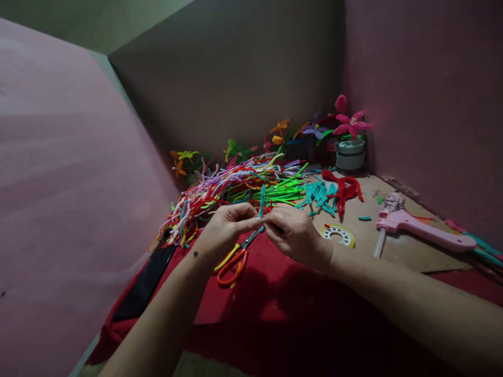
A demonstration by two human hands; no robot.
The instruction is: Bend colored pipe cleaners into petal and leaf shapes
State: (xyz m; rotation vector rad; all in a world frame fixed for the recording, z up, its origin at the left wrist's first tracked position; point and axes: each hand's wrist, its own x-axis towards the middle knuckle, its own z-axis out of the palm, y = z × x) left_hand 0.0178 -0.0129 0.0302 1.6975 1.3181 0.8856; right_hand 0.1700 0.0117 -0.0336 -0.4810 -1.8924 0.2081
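A short teal pipe cleaner (262, 201) stands up between my two hands, above the red cloth. My left hand (232, 226) pinches it between thumb and fingers. Close against it, my right hand (295, 230) has its fingers curled together at the lower end of the same pipe cleaner; its fingertips are partly hidden. Just below my hands, scissors (232, 266) with red and yellow handles lie on the cloth, their blades pointing up toward my fingers. Behind my hands spreads a big heap of many-coloured pipe cleaners (220, 188), with bright green ones (283, 191) on its right side.
Teal bent pieces (320, 195) and red loops (346, 189) lie on a cardboard sheet (428, 260). A round tape roll (338, 236) and a pink glue gun (428, 228) are at right. Pipe-cleaner flowers (351, 124) stand along the back. A black flat object (145, 283) lies left.
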